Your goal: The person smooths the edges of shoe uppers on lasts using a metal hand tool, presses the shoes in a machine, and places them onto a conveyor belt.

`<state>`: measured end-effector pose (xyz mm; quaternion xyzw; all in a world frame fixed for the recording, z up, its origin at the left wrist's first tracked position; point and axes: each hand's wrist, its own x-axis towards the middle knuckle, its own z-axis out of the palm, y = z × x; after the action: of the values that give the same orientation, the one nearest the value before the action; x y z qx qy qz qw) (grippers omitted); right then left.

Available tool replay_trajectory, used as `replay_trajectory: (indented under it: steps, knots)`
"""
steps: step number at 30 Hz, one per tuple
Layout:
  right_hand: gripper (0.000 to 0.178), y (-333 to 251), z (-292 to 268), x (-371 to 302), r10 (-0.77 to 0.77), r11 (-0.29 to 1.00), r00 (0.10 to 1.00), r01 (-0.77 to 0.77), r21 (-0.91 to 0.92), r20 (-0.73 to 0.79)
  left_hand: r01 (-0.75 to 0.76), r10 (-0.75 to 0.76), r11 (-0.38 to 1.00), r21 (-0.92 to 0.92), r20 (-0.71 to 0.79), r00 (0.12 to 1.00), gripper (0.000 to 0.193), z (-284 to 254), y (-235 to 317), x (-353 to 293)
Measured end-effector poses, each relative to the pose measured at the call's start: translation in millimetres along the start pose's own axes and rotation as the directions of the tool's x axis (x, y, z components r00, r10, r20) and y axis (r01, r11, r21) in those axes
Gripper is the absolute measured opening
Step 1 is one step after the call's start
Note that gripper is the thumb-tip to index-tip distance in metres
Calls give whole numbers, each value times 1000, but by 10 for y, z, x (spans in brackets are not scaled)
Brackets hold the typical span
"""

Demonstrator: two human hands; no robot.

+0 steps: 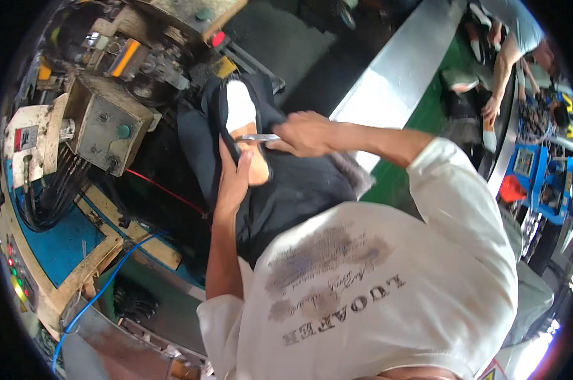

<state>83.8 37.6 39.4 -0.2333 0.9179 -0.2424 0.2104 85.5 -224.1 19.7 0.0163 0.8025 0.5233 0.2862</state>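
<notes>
A shoe [240,104] lies bottom up on my lap, its underside white at the front and tan toward the heel, with a dark upper round the edge. My left hand [234,177] grips its side near the heel, the fingers partly hidden beneath. In my right hand [304,134] is a silver metal hand tool [256,137], the fingers closed round its handle. The tool's end rests on or just over the tan part; I cannot tell whether it touches. Dark cloth [293,202] covers my legs under the shoe.
A grimy machine with a metal box [103,123] stands at the left, with black hoses below and a blue cable [103,285]. A shiny metal ledge [400,63] runs along the right. Beyond it, a co-worker's hand [491,111] is by shoes on a line, near a blue crate [540,180].
</notes>
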Motion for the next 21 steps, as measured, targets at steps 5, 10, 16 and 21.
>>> replay_trajectory:
  steps: [5, 10, 16, 21]
  knots:
    - [53, 38, -344, -71, 187, 737, 947, -310, 601, 260, -45, 77, 971, 236, -126, 989, 83, 9, -10, 186]
    - [57, 20, -348, 107, 172, 501, 920, -389, 773, 352, -5, -2, 996, -86, -81, 997, 72, 177, 120, 192]
    - [49, -20, -324, 123, 71, 979, 997, -70, 193, -2, -141, 165, 975, 172, -132, 977, 82, 159, 20, 242]
    - [40, 170, -216, 54, 138, 989, 989, -135, 64, -42, 102, -30, 868, -486, 153, 988, 73, -37, 191, 435]
